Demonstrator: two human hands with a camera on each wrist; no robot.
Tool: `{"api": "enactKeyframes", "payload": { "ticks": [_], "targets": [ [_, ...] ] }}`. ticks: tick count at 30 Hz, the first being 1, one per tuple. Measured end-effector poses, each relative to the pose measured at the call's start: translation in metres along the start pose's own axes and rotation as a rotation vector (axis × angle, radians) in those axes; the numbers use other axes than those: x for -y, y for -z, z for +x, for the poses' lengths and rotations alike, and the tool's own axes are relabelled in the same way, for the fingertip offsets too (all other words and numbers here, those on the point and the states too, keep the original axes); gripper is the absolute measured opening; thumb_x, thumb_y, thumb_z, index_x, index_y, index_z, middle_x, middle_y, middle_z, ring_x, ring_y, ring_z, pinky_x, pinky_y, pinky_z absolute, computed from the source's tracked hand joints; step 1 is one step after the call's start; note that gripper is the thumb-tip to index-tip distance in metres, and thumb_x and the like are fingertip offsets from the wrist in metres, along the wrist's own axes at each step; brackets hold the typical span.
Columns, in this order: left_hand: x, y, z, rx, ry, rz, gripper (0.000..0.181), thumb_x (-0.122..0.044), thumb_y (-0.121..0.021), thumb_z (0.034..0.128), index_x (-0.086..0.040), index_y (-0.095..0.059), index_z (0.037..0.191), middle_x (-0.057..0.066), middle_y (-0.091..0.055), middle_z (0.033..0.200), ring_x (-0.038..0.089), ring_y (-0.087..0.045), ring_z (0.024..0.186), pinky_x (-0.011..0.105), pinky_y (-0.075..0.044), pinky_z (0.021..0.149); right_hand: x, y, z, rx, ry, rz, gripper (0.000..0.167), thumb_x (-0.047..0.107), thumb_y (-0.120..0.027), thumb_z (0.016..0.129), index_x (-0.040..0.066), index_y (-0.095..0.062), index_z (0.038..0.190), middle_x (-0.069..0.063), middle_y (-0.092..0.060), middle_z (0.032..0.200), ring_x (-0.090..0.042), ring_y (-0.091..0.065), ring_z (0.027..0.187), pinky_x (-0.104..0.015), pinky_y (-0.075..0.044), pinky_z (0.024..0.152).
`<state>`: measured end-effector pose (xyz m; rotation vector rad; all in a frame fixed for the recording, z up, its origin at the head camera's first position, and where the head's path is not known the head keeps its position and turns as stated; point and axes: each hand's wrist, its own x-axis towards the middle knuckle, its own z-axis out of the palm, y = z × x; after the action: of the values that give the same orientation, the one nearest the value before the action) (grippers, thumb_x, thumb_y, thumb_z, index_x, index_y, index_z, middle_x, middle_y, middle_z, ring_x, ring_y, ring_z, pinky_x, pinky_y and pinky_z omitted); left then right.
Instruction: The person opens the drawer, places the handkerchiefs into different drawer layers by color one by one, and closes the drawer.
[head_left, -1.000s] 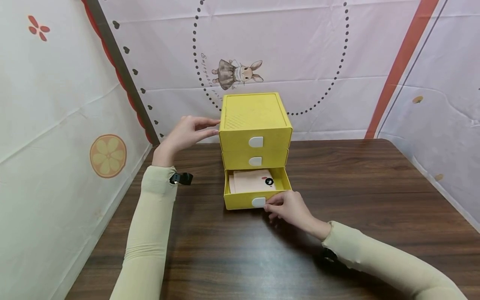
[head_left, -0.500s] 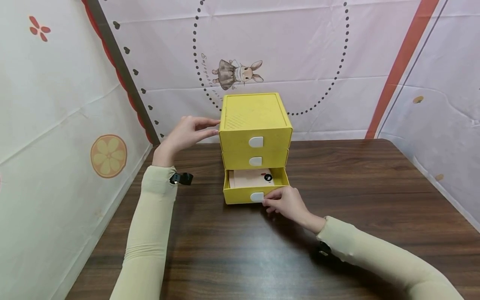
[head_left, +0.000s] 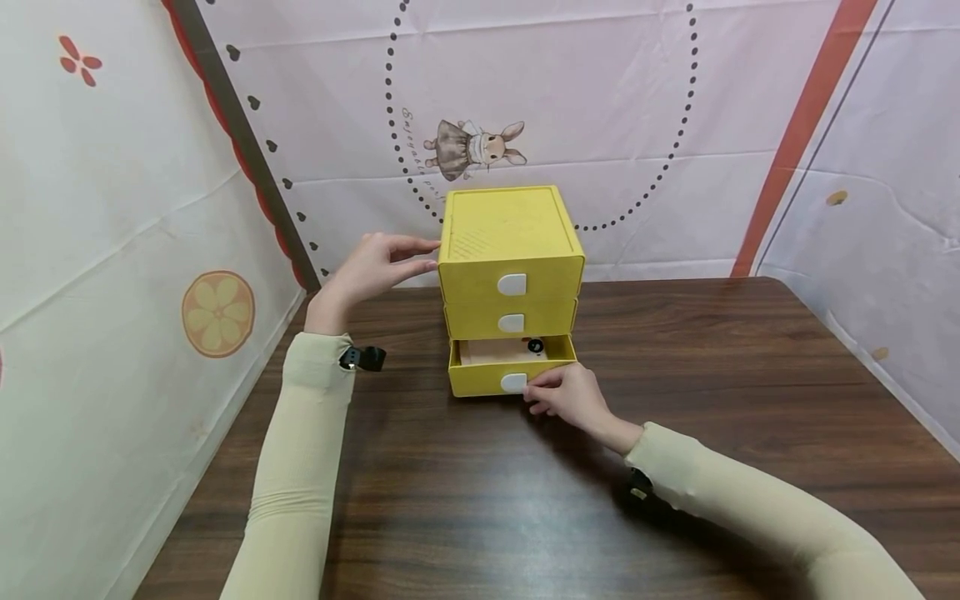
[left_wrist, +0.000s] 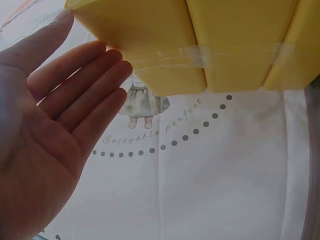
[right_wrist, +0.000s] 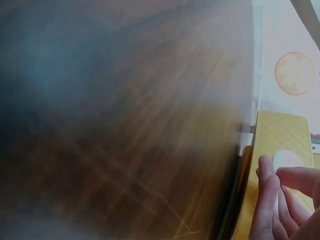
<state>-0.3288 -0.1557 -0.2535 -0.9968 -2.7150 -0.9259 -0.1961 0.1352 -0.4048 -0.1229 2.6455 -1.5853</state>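
A yellow three-tier drawer box [head_left: 513, 221] stands on the table with its bottom drawer [head_left: 480, 382] partly pulled out. Inside that drawer lies a pale pink flat item [head_left: 491, 352] with a round black-and-white mark; the front wall hides part of it. My right hand [head_left: 573, 396] pinches the white handle [head_left: 513, 383] of this drawer between thumb and fingers, also visible in the right wrist view. Straight fingers of my left hand [head_left: 378, 262] touch the box's upper left side. In the left wrist view the left palm [left_wrist: 45, 145] faces the yellow side wall [left_wrist: 145, 40].
The dark wood table [head_left: 450, 508] extends in front of the box and to both sides. A printed cloth [head_left: 615, 100] hangs behind, with another cloth wall [head_left: 112, 317] at the left. Clear tape [left_wrist: 200, 55] runs across the tiers' sides.
The bottom drawer has slid inward toward the box, and my right hand has moved with it, away from me. Less of the pink item shows. My left hand has stayed in place.
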Motion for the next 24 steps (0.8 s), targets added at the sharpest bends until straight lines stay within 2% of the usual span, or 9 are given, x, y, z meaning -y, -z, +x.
{"api": "enactKeyframes", "payload": {
  "ticks": [6, 15, 24],
  "targets": [
    [0.001, 0.000, 0.001, 0.005, 0.001, 0.000, 0.051, -0.052, -0.062, 0.0859, -0.022, -0.063, 0.127, 0.004, -0.063, 0.127, 0.021, -0.062, 0.111, 0.039, -0.052, 0.090, -0.001, -0.001, 0.005, -0.021, -0.034, 0.026, 0.012, 0.021, -0.073, 0.083, 0.010, -0.077, 0.089, -0.005, -0.074, 0.079, -0.016, -0.071, 0.063, -0.033, -0.057, 0.058],
    [-0.001, 0.000, 0.001, -0.010, -0.014, 0.003, 0.048, -0.050, -0.063, 0.0864, -0.022, -0.064, 0.125, 0.004, -0.064, 0.125, 0.014, -0.063, 0.109, 0.036, -0.052, 0.089, -0.004, -0.003, 0.009, -0.037, -0.067, 0.116, 0.014, 0.017, -0.072, 0.084, 0.005, -0.076, 0.092, -0.011, -0.074, 0.081, -0.018, -0.071, 0.065, -0.032, -0.057, 0.059],
    [0.000, -0.001, 0.000, -0.014, -0.012, 0.011, 0.049, -0.052, -0.062, 0.0863, -0.022, -0.064, 0.125, 0.002, -0.064, 0.125, 0.015, -0.063, 0.109, 0.036, -0.052, 0.089, -0.005, -0.006, 0.015, -0.064, -0.099, 0.134, 0.017, 0.018, -0.072, 0.084, 0.005, -0.076, 0.093, -0.011, -0.074, 0.082, -0.016, -0.071, 0.066, -0.029, -0.056, 0.059]
  ]
}}
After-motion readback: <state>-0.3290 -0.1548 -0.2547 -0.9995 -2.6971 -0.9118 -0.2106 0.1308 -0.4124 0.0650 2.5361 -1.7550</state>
